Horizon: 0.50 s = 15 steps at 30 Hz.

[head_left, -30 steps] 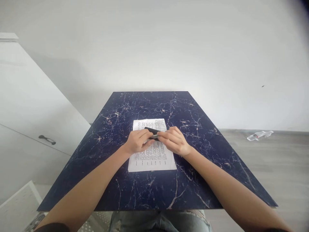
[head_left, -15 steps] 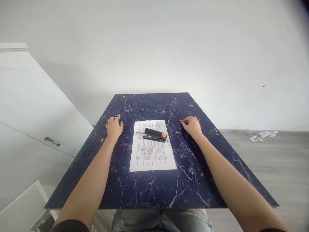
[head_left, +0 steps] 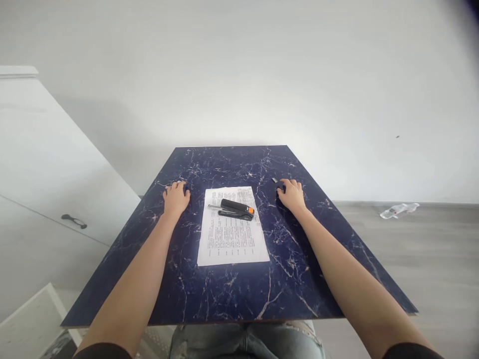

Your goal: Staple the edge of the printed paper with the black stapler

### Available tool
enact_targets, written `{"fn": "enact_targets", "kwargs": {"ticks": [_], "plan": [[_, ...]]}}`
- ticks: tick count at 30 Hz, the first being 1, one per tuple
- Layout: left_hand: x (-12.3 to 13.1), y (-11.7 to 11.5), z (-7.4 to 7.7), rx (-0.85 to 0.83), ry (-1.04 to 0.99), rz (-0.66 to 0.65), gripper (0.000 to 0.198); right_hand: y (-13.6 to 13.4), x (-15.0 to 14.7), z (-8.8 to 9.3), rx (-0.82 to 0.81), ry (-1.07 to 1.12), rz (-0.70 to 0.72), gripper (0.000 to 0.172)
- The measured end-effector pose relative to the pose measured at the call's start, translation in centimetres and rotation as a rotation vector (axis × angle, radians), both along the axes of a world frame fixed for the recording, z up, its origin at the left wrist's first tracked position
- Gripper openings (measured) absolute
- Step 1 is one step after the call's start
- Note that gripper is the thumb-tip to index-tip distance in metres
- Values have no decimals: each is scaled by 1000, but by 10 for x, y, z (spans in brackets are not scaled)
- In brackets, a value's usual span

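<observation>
A black stapler (head_left: 236, 209) with an orange patch lies on the printed sheets of paper (head_left: 232, 244), its slim metal rail sticking out at the left. My left hand (head_left: 176, 198) rests palm down on the dark blue marbled tabletop (head_left: 239, 294), left of the paper, fingers spread. Whatever lies under it is hidden. On the other side, my right hand (head_left: 292, 193) has its thumb and fingers apart and nothing visible between them. Just beyond its fingertips lies a small grey piece (head_left: 274, 179), too small to make out clearly.
A white cabinet (head_left: 45, 149) with a dark handle stands at the left. The pale wall (head_left: 239, 75) rises behind the table. A clear plastic item (head_left: 398, 210) lies on the grey floor at the right. Lower left is a white-framed panel (head_left: 33, 319).
My right hand has let go of the small grey piece, which now lies on the table, and its fingers have opened. My left hand stays in about the same place.
</observation>
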<state>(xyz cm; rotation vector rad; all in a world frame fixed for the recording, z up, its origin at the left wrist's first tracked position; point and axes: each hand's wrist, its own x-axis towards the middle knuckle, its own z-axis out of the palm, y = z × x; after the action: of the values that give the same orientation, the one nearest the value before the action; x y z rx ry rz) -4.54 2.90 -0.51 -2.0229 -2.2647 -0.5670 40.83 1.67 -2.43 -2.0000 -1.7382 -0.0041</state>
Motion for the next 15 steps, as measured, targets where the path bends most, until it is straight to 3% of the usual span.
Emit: {"fn": "enact_targets", "kwargs": {"ticks": [6, 15], "plan": [[0, -1, 4, 69, -10, 28, 43, -2, 0, 4, 16, 5, -13, 40], [0, -3, 3, 72, -14, 6, 37, -2, -5, 1, -37, -42, 66, 45]]}}
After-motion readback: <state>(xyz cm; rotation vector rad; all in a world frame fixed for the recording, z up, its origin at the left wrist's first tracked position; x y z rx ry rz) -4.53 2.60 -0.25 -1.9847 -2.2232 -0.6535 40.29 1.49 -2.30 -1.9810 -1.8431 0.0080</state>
